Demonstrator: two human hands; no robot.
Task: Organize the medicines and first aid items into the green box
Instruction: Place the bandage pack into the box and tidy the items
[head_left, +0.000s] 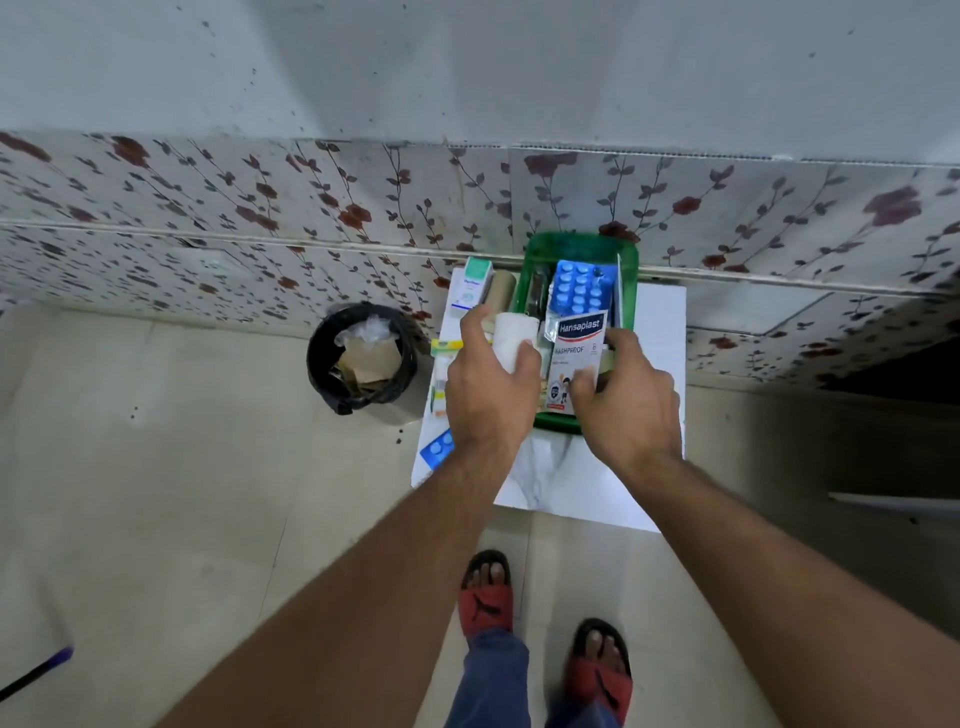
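Two hands busy: left hand (491, 387) wrapped around a white rolled gauze bandage (514, 340), right hand (626, 397) pinching a white Hansaplast plaster packet (574, 358) upright, likely to slot it edge-on. Both over the near end of the green plastic box (582, 249), at the white tabletop's (660, 322) far edge; blue blister strip (579, 291) inside. Cartons wait along the left edge.

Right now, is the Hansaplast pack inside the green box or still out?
Partly in: the Hansaplast pack, held by the right hand, stands over the green box with its lower end behind the near rim.
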